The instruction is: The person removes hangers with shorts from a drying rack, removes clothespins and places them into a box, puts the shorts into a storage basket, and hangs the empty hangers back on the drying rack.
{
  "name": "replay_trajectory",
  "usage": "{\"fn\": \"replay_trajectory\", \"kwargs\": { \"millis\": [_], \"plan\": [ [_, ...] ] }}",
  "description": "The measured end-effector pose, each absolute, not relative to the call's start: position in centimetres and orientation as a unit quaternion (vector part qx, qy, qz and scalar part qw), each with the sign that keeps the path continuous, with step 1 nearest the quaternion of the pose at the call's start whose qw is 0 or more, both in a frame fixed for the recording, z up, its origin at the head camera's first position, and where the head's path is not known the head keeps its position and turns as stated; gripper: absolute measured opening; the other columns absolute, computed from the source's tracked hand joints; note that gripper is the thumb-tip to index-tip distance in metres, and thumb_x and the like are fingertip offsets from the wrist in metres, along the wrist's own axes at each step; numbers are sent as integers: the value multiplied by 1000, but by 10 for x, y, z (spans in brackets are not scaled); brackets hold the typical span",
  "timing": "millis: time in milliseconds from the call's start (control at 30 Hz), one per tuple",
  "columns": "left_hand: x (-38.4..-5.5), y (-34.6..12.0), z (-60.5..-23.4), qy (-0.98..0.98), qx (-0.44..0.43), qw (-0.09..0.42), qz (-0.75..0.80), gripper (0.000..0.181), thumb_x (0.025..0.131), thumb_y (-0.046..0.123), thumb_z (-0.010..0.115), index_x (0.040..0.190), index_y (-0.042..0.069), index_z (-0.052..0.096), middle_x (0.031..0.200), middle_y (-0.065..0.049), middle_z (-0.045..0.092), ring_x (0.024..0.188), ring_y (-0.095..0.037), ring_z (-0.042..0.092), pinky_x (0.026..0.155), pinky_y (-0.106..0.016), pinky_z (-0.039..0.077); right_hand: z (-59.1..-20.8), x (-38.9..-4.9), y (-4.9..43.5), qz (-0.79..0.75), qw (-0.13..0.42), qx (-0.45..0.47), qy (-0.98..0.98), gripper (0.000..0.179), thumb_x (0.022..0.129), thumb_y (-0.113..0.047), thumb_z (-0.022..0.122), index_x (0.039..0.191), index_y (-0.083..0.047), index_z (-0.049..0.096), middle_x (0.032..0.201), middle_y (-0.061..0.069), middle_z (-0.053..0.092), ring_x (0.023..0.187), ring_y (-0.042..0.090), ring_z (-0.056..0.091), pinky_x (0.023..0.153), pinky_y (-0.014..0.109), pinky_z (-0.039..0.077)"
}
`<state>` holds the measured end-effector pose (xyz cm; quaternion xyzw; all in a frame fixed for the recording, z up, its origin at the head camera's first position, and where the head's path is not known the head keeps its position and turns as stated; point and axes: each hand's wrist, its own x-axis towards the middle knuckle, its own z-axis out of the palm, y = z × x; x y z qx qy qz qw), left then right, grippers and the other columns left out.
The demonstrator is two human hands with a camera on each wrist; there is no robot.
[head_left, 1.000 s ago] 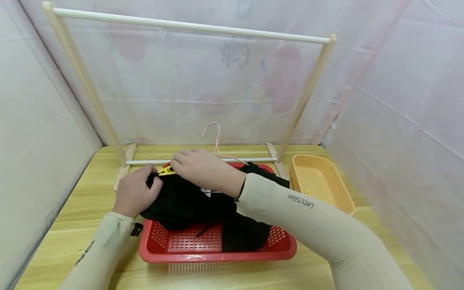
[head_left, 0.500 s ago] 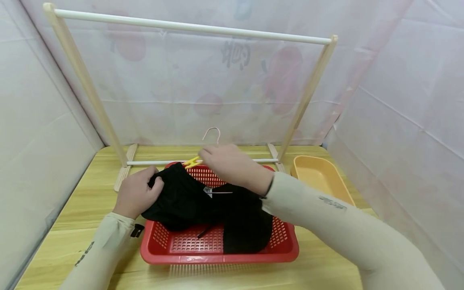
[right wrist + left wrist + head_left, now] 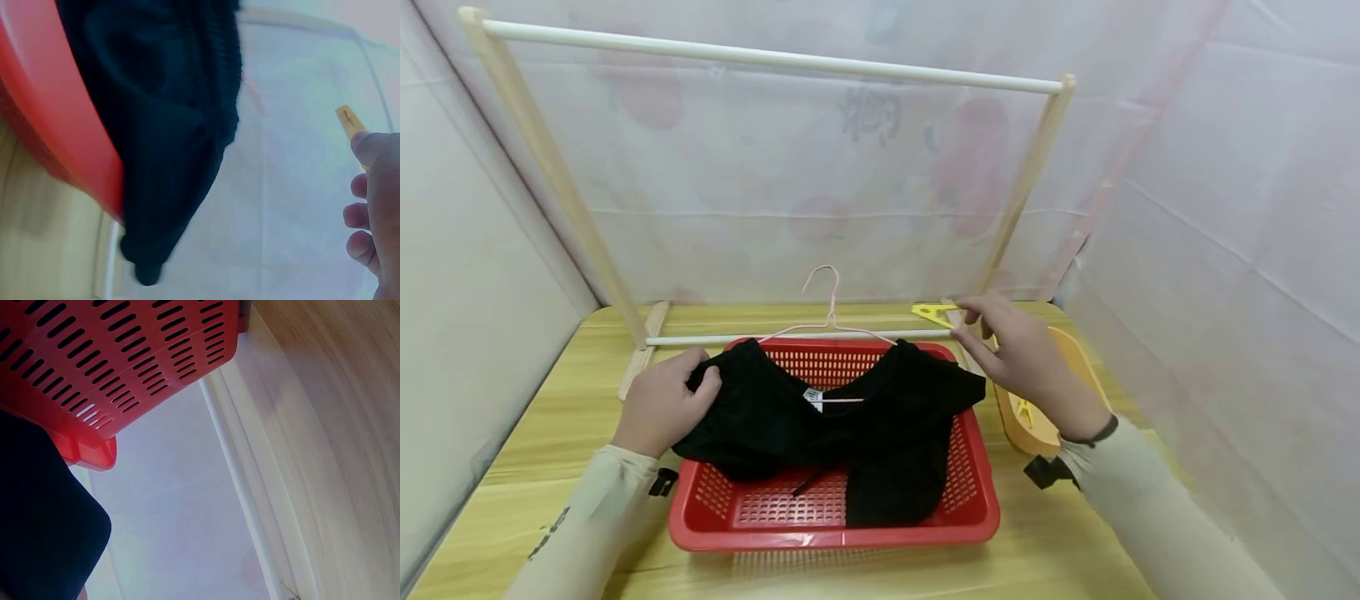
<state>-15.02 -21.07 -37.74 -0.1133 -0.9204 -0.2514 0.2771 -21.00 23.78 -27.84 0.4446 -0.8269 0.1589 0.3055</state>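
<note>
My left hand (image 3: 658, 402) grips a black garment (image 3: 760, 429) by its left shoulder. A pink hanger (image 3: 832, 307) runs through the garment's neck, its hook standing up at the back. Most of the garment lies across a red basket (image 3: 752, 540). Over to the right, my right hand (image 3: 1021, 354) pinches a yellow clothespin (image 3: 929, 312) between thumb and finger, clear of the cloth. In the right wrist view the same clothespin (image 3: 347, 117) juts past the thumb. The left wrist view catches dark cloth (image 3: 47, 519) and the basket's slotted side, but no clear hand.
A wooden rack with a white top bar (image 3: 775, 57) stands behind the basket. At the right, partly behind my right hand, sits an orange-yellow tray (image 3: 1078, 358) with a yellow clothespin (image 3: 1025, 412) in it. Fabric walls enclose the table (image 3: 535, 433).
My right hand, with the clothespin, has moved from the garment's left shoulder to the right, near the tray. The left hand keeps its grip. The hanger and neckline are now uncovered.
</note>
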Motion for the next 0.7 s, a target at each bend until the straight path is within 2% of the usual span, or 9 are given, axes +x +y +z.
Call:
{"fn": "replay_trajectory", "kwargs": {
  "millis": [67, 200, 333, 433, 533, 700],
  "plan": [
    [-151, -212, -378, -920, -114, 277, -252, 22, 95, 17, 60, 76, 20, 50, 55, 6, 37, 51, -12, 39, 50, -31, 31, -290, -206, 247, 207, 329, 412, -824, 45, 107, -39, 57, 125, 1, 66, 93, 10, 66, 68, 16, 55, 58, 31, 48],
    [-152, -213, -379, -920, -119, 274, -255, 22, 95, 16, 60, 76, 20, 50, 55, 7, 35, 49, -11, 37, 49, -31, 30, -321, -199, 254, 305, 349, 382, -800, 37, 103, -28, 66, 120, 4, 66, 86, 8, 67, 63, 12, 55, 59, 22, 48],
    [-152, -217, -381, -920, -122, 272, -255, 22, 96, 16, 60, 76, 20, 50, 55, 7, 33, 48, -10, 35, 48, -30, 30, -355, -199, 247, 365, 319, 368, -794, 30, 99, -12, 71, 123, 3, 64, 86, 5, 66, 64, 9, 55, 61, 17, 46],
    [-152, -217, -384, -919, -124, 272, -258, 22, 96, 16, 60, 77, 19, 50, 54, 7, 34, 48, -10, 35, 48, -30, 30, -373, -200, 242, 370, 281, 366, -806, 33, 96, -2, 69, 127, 1, 60, 89, 5, 66, 65, 7, 53, 61, 17, 45],
    [-154, -215, -388, -917, -123, 273, -262, 22, 96, 15, 60, 76, 19, 50, 55, 7, 36, 48, -11, 37, 49, -30, 31, -383, -199, 239, 355, 261, 370, -818, 33, 99, -3, 65, 130, 0, 55, 91, 4, 67, 67, 6, 53, 61, 18, 44],
    [-156, -214, -391, -915, -124, 281, -261, 24, 96, 15, 61, 75, 20, 49, 56, 7, 36, 50, -11, 37, 49, -30, 31, -393, -197, 234, 339, 264, 367, -825, 33, 102, -3, 61, 133, 0, 50, 94, 3, 67, 70, 6, 55, 62, 19, 43]
  ]
}}
